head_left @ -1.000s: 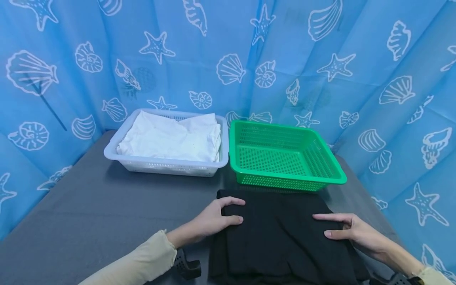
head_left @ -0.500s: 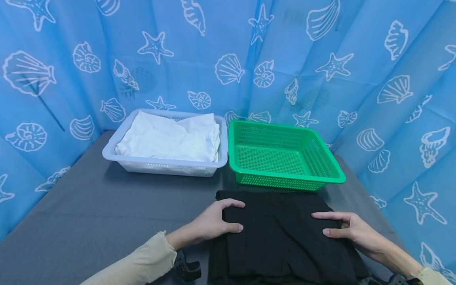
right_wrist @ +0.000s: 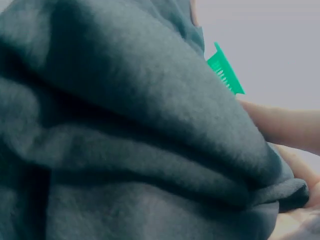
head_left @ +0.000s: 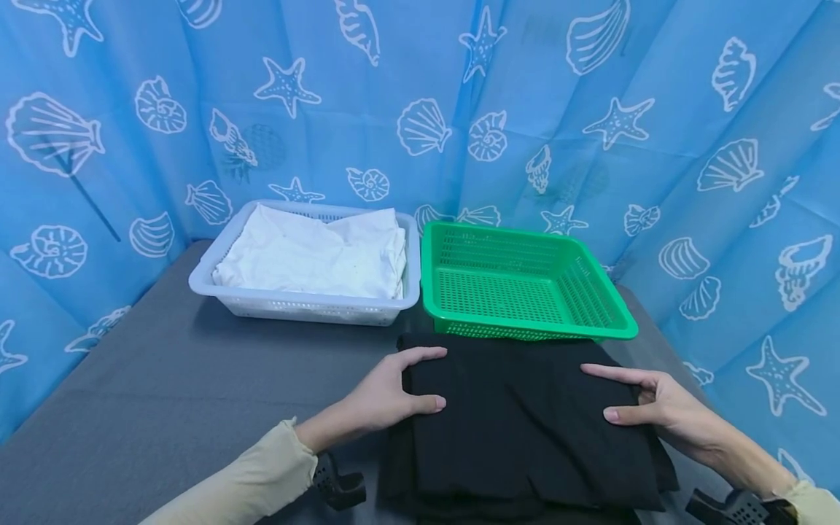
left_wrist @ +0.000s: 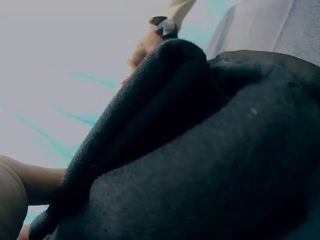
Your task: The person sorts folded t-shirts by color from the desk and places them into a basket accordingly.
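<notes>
A folded black cloth (head_left: 525, 430) fills the lower middle of the head view, several layers thick. My left hand (head_left: 383, 394) grips its left side, thumb and index finger lying over the top. On the right edge my right hand (head_left: 672, 412) grips it likewise, and the right wrist view shows the layered folds (right_wrist: 150, 125) between thumb and fingers. The cloth's far edge overlaps the front wall of the green basket (head_left: 525, 332). More black fabric (head_left: 531, 516) shows below the near edge. In the left wrist view the thick folds (left_wrist: 200, 150) hide most of the left hand.
Left of the green basket stands a white basket (head_left: 308, 310) holding folded white cloth (head_left: 315, 251). Both sit at the back of a table with a grey cover (head_left: 164, 401). A blue curtain (head_left: 367, 87) with shell prints hangs behind. The green basket's perforated bottom shows.
Both hands have moved the black cloth forward and up, so its far edge now covers part of the green basket's front wall. Black fabric has come into view below it. The baskets stay put.
</notes>
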Available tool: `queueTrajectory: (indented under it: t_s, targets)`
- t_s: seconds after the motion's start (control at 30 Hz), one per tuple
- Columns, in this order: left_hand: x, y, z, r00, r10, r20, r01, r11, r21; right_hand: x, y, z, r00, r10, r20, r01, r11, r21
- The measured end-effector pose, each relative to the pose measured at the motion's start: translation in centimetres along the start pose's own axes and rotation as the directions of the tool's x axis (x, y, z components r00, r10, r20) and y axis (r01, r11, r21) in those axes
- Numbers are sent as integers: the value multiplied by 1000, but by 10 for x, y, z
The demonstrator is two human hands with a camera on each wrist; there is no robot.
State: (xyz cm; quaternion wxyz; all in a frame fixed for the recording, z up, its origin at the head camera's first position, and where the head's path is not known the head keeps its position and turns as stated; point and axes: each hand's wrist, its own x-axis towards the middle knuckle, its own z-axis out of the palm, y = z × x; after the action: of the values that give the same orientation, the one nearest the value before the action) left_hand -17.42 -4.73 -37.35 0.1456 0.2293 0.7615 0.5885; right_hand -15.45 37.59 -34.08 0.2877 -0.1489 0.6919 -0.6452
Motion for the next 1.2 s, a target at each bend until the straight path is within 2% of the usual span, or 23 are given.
queueTrajectory:
  t_s: [0.23,0.57,0.77,1.0,1.2]
  targets:
    - [-2,10,-8,999,41,-13,-41,999,9,2,-11,4,999,-16,-46,13,997,-74]
    - [-8,27,-21,998,69,3,-69,996,-49,6,-16,5,998,-58,-21,56,997,-62]
    - [-12,37,-30,993,121,14,-119,990,-80,8,-23,7,996,-87,-11,86,994,-73]
    - [-17,50,-37,983,181,-41,-184,980,-83,9,-35,9,993,-107,-41,103,990,-96]
    - [-16,50,-41,972,215,-94,-221,974,-53,10,-45,13,983,-129,-128,104,978,-183]
